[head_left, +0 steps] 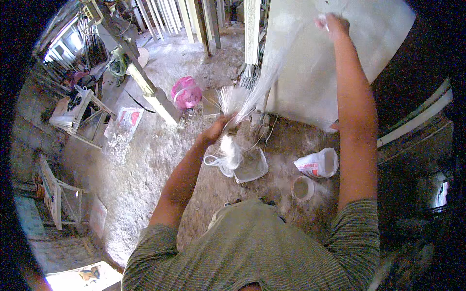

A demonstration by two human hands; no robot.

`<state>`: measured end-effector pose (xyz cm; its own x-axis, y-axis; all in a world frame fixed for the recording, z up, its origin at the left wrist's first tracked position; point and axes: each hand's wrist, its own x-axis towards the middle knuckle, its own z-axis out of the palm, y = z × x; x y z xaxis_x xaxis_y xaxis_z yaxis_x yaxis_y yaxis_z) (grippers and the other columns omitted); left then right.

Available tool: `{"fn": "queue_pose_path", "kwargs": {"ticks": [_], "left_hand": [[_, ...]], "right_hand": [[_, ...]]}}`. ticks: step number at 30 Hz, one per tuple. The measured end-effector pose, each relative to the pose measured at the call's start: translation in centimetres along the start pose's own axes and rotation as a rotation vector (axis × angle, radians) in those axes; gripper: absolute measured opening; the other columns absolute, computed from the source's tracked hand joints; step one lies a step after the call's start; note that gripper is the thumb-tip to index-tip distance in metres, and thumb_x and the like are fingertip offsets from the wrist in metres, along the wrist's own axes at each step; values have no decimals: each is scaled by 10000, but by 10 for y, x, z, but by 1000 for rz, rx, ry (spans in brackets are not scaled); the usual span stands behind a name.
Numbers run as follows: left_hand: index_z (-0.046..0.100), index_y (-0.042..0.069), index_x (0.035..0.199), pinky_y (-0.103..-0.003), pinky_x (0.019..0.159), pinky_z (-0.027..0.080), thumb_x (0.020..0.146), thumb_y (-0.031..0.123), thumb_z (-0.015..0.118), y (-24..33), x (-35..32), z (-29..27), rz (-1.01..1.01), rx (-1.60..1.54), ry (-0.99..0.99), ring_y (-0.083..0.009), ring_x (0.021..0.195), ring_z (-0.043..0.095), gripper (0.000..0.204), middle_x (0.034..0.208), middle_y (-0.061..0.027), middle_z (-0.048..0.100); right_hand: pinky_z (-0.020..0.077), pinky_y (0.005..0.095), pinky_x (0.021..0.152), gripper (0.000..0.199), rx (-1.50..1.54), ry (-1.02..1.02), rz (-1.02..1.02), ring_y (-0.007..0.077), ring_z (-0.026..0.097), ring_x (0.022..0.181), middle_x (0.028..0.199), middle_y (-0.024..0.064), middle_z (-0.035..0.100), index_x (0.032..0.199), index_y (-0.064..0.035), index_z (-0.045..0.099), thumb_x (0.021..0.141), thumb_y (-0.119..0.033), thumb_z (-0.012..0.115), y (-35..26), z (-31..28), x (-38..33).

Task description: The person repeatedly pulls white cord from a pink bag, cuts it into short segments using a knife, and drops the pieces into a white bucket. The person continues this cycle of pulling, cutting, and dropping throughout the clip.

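Gripping white fibre bundle (247, 99): L hand (217, 128) clenched low, R hand (331, 23) clenched high by white panel (310, 72).

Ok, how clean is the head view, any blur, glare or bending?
Head view: fibre strands smear with motion blur between left hand and raised right hand; white panel is washed out by glare; fisheye bends edges, and the rim falls dark.

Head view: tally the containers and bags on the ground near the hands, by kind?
Pink bag: 1
White printed bag: 1
Round bowl: 1
Clear plastic bag: 1
Total: 4
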<state>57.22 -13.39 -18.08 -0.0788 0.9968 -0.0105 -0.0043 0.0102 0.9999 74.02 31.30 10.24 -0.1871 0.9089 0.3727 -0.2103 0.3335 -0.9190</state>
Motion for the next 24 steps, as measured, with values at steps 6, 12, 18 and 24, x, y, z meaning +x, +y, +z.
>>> {"fn": "queue_pose_path", "kwargs": {"ticks": [6,12,18,24], "left_hand": [[525,73,1204,-312,675,487,970,421,399,-8,-1,-17,262,230,407,-142,725,550,438,884,-19,588],[499,80,1285,-305,574,437,948,376,483,30,14,-31,-85,286,389,-112,646,517,449,859,-14,579],[541,61,1215,-300,639,468,948,430,461,49,23,-10,-4,-268,492,-124,716,563,462,891,-28,620],[609,19,1075,-325,617,466,957,502,376,59,-6,-23,-72,196,332,-138,635,559,549,777,-25,622]], "right_hand": [[555,433,634,446,-829,-288,290,314,663,758,995,190,628,1076,62,565,691,-100,721,69,-63,-81],[452,372,930,712,-912,-551,-214,296,576,1054,1147,187,599,1178,32,554,645,-353,829,112,-20,-211],[433,344,956,723,-351,-837,-139,239,541,1088,1151,131,584,1239,-1,478,675,-291,825,134,76,-334],[495,332,685,426,-314,-791,-87,194,588,769,877,84,617,1062,-2,556,744,-211,747,145,91,-334]]}}
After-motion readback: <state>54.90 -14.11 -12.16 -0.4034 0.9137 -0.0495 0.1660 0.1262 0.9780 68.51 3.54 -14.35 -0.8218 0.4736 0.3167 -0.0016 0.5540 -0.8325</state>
